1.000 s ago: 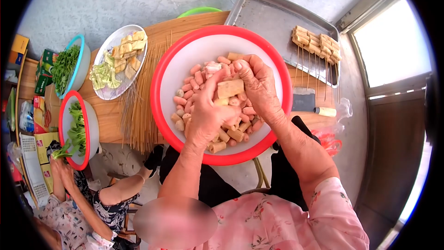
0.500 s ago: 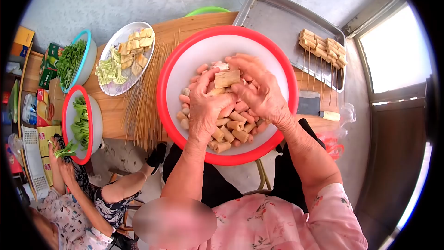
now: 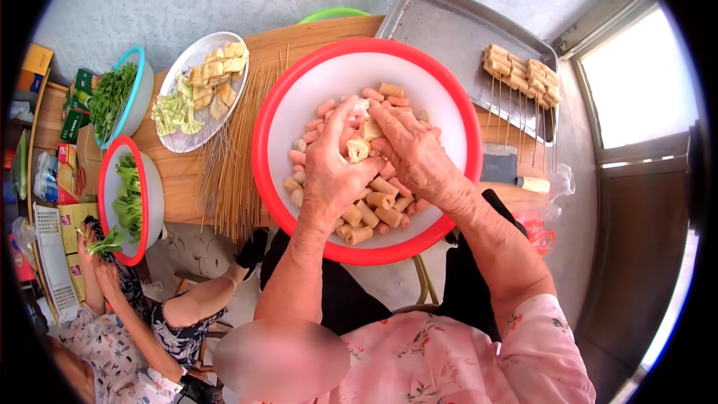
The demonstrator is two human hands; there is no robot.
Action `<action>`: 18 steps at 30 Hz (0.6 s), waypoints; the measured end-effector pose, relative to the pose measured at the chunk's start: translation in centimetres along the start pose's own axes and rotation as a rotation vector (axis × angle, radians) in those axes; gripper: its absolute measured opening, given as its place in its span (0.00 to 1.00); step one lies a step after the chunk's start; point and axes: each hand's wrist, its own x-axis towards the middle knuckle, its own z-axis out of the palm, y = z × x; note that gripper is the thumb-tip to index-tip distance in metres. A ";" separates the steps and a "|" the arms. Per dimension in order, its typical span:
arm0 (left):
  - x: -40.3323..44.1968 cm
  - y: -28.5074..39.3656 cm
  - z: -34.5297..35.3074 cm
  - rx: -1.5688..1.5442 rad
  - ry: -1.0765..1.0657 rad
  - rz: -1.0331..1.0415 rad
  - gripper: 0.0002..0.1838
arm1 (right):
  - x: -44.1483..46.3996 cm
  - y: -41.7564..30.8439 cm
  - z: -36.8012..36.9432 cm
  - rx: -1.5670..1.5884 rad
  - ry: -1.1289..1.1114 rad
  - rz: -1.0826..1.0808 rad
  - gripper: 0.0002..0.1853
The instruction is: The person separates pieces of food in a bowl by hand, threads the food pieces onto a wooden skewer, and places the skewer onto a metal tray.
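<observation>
My left hand [image 3: 335, 161] is closed around a pale yellow tofu skin roll [image 3: 359, 150], whose crumpled end faces me. My right hand [image 3: 419, 151] comes in from the other side, its fingers closed against the same cluster of pieces. Another pale piece [image 3: 370, 130] and a whitish bit [image 3: 360, 107] show between the fingers; how they join is hidden. Both hands are above a large white basin with a red rim [image 3: 278, 108]. Under them lie pink sausages [image 3: 327, 108], tan tofu rolls [image 3: 381, 200] and a few greyish balls [image 3: 299, 145].
Left of the basin are bamboo skewers [image 3: 238, 157] and an oval plate [image 3: 169, 75] of cut pieces. Bowls of greens [image 3: 149, 217] stand farther left, beside a seated person's hand [image 3: 105, 258]. Rightward are a metal tray [image 3: 441, 30] with skewered rolls [image 3: 520, 75] and a cleaver [image 3: 499, 167].
My right hand has swung inward, its fingers now lying over the pieces. The tan roll that stood between my hands is no longer there; a tan roll now shows on the pile beyond them.
</observation>
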 end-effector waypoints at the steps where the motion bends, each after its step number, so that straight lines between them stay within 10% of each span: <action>1: 0.0 0.2 0.1 -0.015 0.018 0.006 0.39 | 0.1 0.0 0.2 -0.002 0.001 -0.001 0.26; 13: -0.6 0.5 -0.2 -0.055 -0.001 -0.030 0.40 | -0.8 -0.2 2.5 -0.084 0.119 0.007 0.22; 16: -0.4 0.7 -0.1 -0.176 0.015 -0.042 0.38 | -0.3 0.3 2.7 0.232 0.091 0.305 0.20; 18: -0.6 0.5 -0.3 -0.276 0.100 -0.061 0.37 | -0.9 0.0 4.4 0.163 0.207 0.062 0.16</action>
